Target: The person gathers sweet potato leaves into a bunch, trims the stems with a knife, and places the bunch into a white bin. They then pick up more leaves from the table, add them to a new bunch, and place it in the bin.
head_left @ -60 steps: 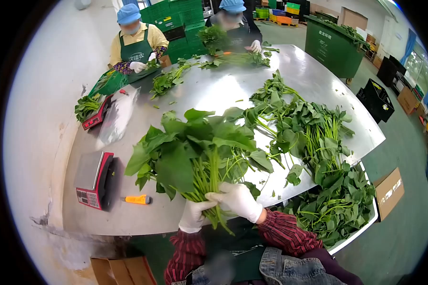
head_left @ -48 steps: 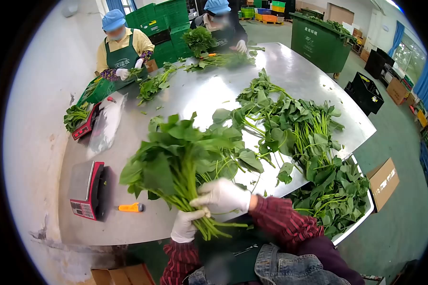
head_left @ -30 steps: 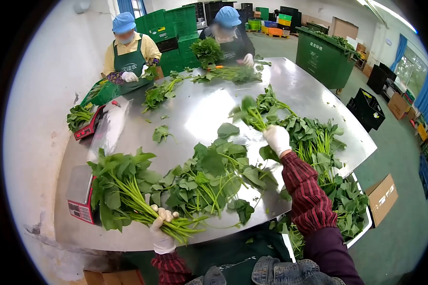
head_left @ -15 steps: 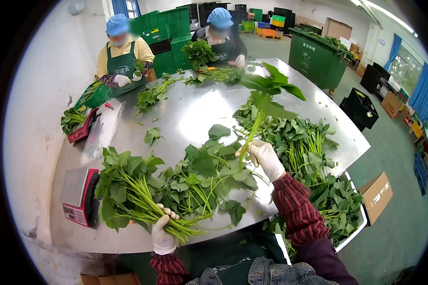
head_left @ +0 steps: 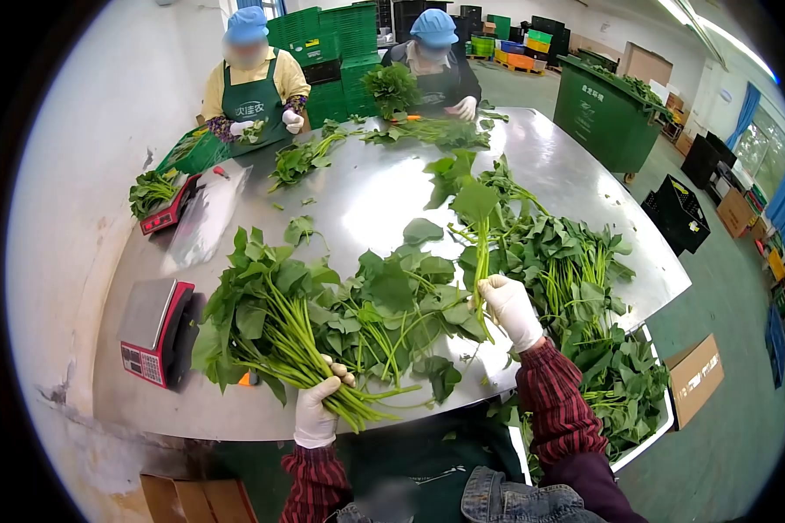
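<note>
My left hand [head_left: 317, 410], in a white glove, is wrapped round the stems of a large bunch of leafy greens [head_left: 279, 327] near the table's front edge. The leaves fan out up and to the left. My gloved right hand [head_left: 510, 309] pinches a few leafy green stems [head_left: 481, 253], held upright with the leaves on top. Between the hands, loose greens [head_left: 384, 301] lie spread on the metal table [head_left: 323, 228]. Right of my right hand lies a big pile of greens [head_left: 576, 261], stems mostly lengthwise.
A red scale [head_left: 157, 336] stands at left; another scale [head_left: 167, 212] behind it carries greens. Two co-workers [head_left: 255, 96] in blue caps stand across the table. A white box [head_left: 663, 418] of greens sits at lower right, beside a cardboard flap [head_left: 696, 381]. A green bin [head_left: 604, 113] stands beyond.
The stems in my right hand have swung more upright and lower. My left hand keeps its bunch. The whole view has shifted slightly, and the left co-worker's hands have moved apart.
</note>
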Demonstrator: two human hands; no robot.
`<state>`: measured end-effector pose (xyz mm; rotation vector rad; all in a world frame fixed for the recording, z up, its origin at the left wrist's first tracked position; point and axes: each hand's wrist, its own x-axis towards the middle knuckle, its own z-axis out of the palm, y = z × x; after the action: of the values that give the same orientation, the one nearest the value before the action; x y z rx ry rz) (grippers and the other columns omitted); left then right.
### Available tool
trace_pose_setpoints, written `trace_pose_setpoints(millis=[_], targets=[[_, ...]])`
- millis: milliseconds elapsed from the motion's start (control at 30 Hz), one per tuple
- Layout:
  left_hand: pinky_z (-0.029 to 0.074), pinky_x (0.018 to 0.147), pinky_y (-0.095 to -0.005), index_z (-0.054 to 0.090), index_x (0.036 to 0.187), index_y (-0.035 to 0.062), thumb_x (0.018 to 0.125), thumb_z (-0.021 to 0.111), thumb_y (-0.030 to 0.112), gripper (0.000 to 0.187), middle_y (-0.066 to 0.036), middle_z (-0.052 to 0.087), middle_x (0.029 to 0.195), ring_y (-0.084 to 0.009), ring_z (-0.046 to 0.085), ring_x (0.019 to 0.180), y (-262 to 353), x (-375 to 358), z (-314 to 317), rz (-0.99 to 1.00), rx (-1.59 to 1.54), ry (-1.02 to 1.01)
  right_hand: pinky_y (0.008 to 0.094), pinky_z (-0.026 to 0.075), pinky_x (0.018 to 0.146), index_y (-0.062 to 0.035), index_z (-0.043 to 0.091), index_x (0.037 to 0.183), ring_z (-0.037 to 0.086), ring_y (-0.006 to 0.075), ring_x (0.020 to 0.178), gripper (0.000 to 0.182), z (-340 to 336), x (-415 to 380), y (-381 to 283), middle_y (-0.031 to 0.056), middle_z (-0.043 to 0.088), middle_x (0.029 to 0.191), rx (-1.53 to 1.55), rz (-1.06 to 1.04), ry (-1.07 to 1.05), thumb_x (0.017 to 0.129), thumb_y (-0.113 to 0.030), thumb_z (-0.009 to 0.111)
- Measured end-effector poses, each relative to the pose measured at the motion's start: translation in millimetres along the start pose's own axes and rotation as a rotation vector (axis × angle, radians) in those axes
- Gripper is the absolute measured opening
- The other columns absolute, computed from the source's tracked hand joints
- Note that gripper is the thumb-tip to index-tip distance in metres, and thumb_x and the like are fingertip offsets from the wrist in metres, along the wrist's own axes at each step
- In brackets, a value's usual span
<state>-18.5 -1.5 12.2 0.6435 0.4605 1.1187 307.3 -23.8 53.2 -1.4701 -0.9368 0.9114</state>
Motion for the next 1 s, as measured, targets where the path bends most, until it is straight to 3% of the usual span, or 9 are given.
trace_pose_setpoints(millis=[167, 200, 233, 333, 567, 633, 700, 800, 1000], targets=[[0.047, 0.076, -0.0363, 0.049, 0.107, 0.0033, 0.075, 0.064, -0.004, 0.036, -0.010, 0.058, 0.087, -0.0235, 0.057, 0.081, 3, 3, -10, 0.002, 0.044, -0.037, 0.0234, 0.037, 0.041, -0.0007, 0.062, 0.078, 0.046, 0.0048, 0.045, 0.022, -5, -1, 26, 0.0037, 0.061, 0.062, -0.287, -0.064, 0.160, 0.087, -0.020, 0.057], [0.047, 0.076, -0.0361, 0.049, 0.108, 0.0029, 0.075, 0.064, -0.004, 0.037, -0.010, 0.057, 0.086, -0.0232, 0.057, 0.080, 3, 3, -10, 0.008, 0.059, -0.054, 0.0288, 0.040, 0.044, -0.0004, 0.061, 0.072, 0.052, 0.0138, 0.046, 0.023, -2, 1, 35, 0.0081, 0.058, 0.058, -0.242, -0.104, 0.204, 0.085, -0.020, 0.059], [0.047, 0.076, -0.0361, 0.049, 0.108, 0.0029, 0.075, 0.064, -0.004, 0.037, -0.010, 0.057, 0.086, -0.0232, 0.057, 0.080, 4, 4, -10, 0.008, 0.061, -0.052, 0.0288, 0.040, 0.044, -0.0004, 0.061, 0.072, 0.052, 0.0138, 0.046, 0.023, -2, 2, 42, 0.0081, 0.058, 0.058, -0.240, -0.103, 0.202, 0.085, -0.020, 0.059], [0.046, 0.076, -0.0352, 0.048, 0.109, 0.0013, 0.076, 0.065, -0.003, 0.038, -0.009, 0.056, 0.085, -0.0233, 0.056, 0.078, 8, 4, -7, 0.015, 0.120, -0.052, 0.0381, 0.044, 0.053, -0.0014, 0.055, 0.062, 0.055, 0.0330, 0.056, 0.025, -1, 0, 51, 0.0171, 0.055, 0.060, -0.579, -0.276, 0.332, 0.079, -0.017, 0.063], [0.046, 0.077, -0.0335, 0.049, 0.106, -0.0002, 0.077, 0.065, 0.000, 0.033, -0.010, 0.059, 0.085, -0.0221, 0.059, 0.080, 21, 8, -1, 0.049, 0.291, -0.029, 0.0369, 0.046, 0.054, -0.0021, 0.062, 0.080, 0.059, 0.0295, 0.059, 0.022, -7, -6, 54, 0.0158, 0.060, 0.066, -0.564, -0.209, 0.270, 0.079, -0.024, 0.065], [0.046, 0.079, -0.0325, 0.051, 0.105, -0.0014, 0.079, 0.063, 0.001, 0.029, -0.009, 0.061, 0.087, -0.0205, 0.060, 0.081, 30, 14, -3, 0.061, 0.414, -0.009, 0.0354, 0.046, 0.056, -0.0012, 0.062, 0.091, 0.062, 0.0275, 0.062, 0.029, -14, -1, 73, 0.0162, 0.062, 0.070, -0.749, -0.440, 0.392, 0.080, -0.028, 0.066], [0.046, 0.080, -0.0322, 0.052, 0.105, -0.0011, 0.082, 0.061, 0.005, 0.025, -0.009, 0.061, 0.093, -0.0191, 0.059, 0.087, 42, 24, -10, 0.151, 0.581, -0.129, 0.0342, 0.047, 0.055, -0.0001, 0.061, 0.094, 0.062, 0.0261, 0.059, 0.033, -18, -10, 56, 0.0173, 0.063, 0.072, -0.630, -0.183, 0.350, 0.080, -0.030, 0.066], [0.045, 0.082, -0.0343, 0.054, 0.105, -0.0003, 0.083, 0.058, 0.008, 0.024, -0.009, 0.062, 0.099, -0.0193, 0.058, 0.093, 61, 48, -55, 0.239, 0.933, -0.028, 0.0291, 0.045, 0.049, 0.0015, 0.061, 0.094, 0.058, 0.0173, 0.051, 0.031, -28, -11, 64, 0.0129, 0.063, 0.072, -0.492, -0.170, 0.373, 0.084, -0.028, 0.062], [0.044, 0.082, -0.0400, 0.056, 0.104, 0.0027, 0.079, 0.059, 0.010, 0.027, -0.010, 0.059, 0.098, -0.0232, 0.057, 0.091, 129, 90, -98, 0.792, 1.448, 0.268, 0.0234, 0.038, 0.042, 0.0025, 0.059, 0.088, 0.052, 0.0093, 0.045, 0.029, -34, -38, 73, 0.0052, 0.057, 0.063, -0.325, -0.156, 0.421, 0.088, -0.026, 0.058]])
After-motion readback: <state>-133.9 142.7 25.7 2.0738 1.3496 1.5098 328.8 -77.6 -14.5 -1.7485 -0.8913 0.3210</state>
